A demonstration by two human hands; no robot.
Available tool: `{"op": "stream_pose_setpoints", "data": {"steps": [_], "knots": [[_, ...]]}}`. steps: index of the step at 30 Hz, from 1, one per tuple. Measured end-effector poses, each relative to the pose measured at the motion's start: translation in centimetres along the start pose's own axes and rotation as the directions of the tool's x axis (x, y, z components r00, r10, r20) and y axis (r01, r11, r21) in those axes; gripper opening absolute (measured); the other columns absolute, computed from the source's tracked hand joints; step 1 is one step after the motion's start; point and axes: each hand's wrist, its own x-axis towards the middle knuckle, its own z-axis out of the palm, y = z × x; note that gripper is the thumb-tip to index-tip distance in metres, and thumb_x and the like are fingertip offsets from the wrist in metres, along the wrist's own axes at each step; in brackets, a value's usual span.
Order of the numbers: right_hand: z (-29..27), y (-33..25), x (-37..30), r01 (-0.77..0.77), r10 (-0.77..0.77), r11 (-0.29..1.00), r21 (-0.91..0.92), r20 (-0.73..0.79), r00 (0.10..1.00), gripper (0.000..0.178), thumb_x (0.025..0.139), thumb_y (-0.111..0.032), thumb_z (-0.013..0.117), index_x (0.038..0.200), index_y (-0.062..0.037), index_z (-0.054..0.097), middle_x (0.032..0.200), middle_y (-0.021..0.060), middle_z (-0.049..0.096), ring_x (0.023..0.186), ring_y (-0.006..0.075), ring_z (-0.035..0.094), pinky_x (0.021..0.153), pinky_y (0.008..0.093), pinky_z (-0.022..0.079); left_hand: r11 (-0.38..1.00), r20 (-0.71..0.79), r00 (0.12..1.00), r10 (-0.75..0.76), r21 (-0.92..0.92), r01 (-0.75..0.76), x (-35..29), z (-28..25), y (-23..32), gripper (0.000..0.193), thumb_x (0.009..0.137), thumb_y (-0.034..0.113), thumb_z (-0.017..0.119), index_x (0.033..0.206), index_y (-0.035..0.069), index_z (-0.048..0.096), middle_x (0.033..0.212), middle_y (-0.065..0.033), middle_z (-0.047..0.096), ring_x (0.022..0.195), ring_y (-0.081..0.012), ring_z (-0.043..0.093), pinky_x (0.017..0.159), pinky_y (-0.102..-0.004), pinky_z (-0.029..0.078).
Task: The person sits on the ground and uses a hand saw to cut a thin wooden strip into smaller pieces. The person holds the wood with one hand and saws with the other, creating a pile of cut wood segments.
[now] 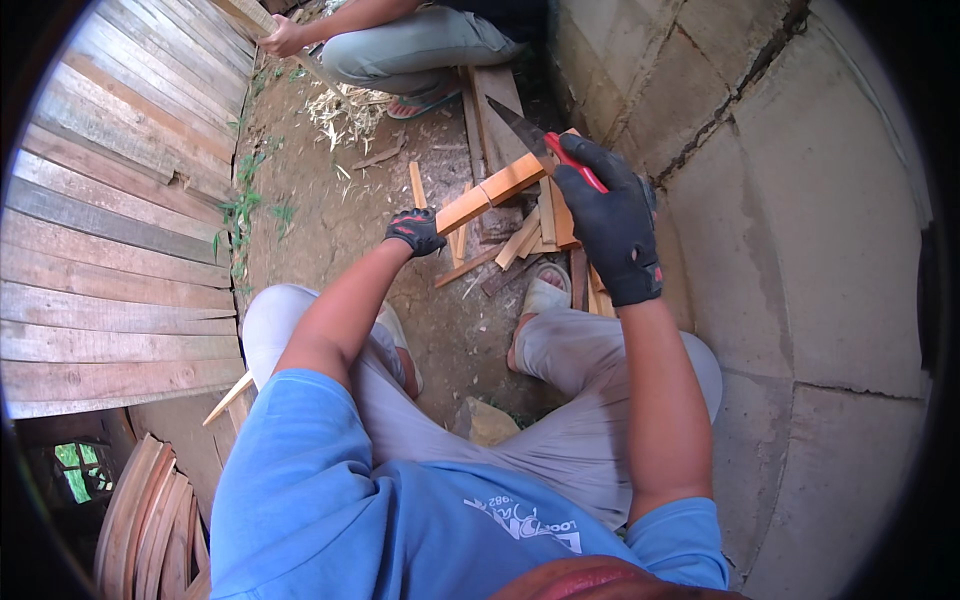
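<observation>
L hand holds wood pc, R hand red-handled saw.

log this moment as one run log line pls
left hand: gripping wooden bar by its left end | right hand: holding red-handled saw at bar, contact unclear | nearby: loose wood strips, stone

slanting orange-brown wooden bar, red-handled saw near its far end

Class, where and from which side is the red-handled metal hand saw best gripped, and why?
Probably by its elongated red handle, coming from the picture's lower right: the tapered metal blade points to the upper left, away from that side. The black-gloved right hand holds the handle.
</observation>
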Motion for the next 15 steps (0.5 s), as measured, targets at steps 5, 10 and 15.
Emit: {"op": "stream_pose_setpoints", "data": {"steps": [5, 10, 15], "knots": [[0.1, -0.4, 0.0, -0.017, 0.017, 1.0, -0.007, 0.029, 0.999, 0.035, 0.097, -0.026, 0.074, 0.128, -0.0079, 0.077, 0.12, 0.0185, 0.077, 0.108, 0.036, 0.075, 0.095, 0.0431, 0.057, 0.998, 0.024, 1.0, 0.01, 0.067, -0.011, -0.6, -2.1, 0.5, 0.064, 0.091, 0.057, 0.075, 0.131, 0.008, 0.067, 0.13, -0.0202, 0.074, 0.122, -0.0387, 0.071, 0.103, -0.0511, 0.056], [-0.2, -0.8, -0.1, -0.015, 0.015, 1.0, -0.004, 0.002, 1.0, 0.036, 0.098, -0.027, 0.073, 0.129, -0.009, 0.076, 0.118, 0.0184, 0.078, 0.107, 0.0357, 0.076, 0.094, 0.0441, 0.057, 0.999, -0.032, 0.999, 0.029, 0.037, -0.028, -3.5, -7.4, 1.2, 0.066, 0.091, 0.059, 0.075, 0.129, 0.007, 0.067, 0.127, -0.0199, 0.075, 0.119, -0.0395, 0.073, 0.101, -0.0519, 0.057], [-0.1, 0.0, -0.2, 0.023, -0.023, 0.999, -0.022, 0.002, 1.0, 0.037, 0.097, -0.026, 0.073, 0.129, -0.0085, 0.076, 0.118, 0.0191, 0.078, 0.108, 0.0358, 0.076, 0.095, 0.0434, 0.057, 0.999, -0.16, 0.987, -0.034, 0.015, 0.037, -3.9, -5.3, 1.3, 0.062, 0.089, 0.056, 0.079, 0.13, 0.011, 0.068, 0.123, -0.0209, 0.075, 0.115, -0.0392, 0.073, 0.098, -0.0532, 0.058]]}}
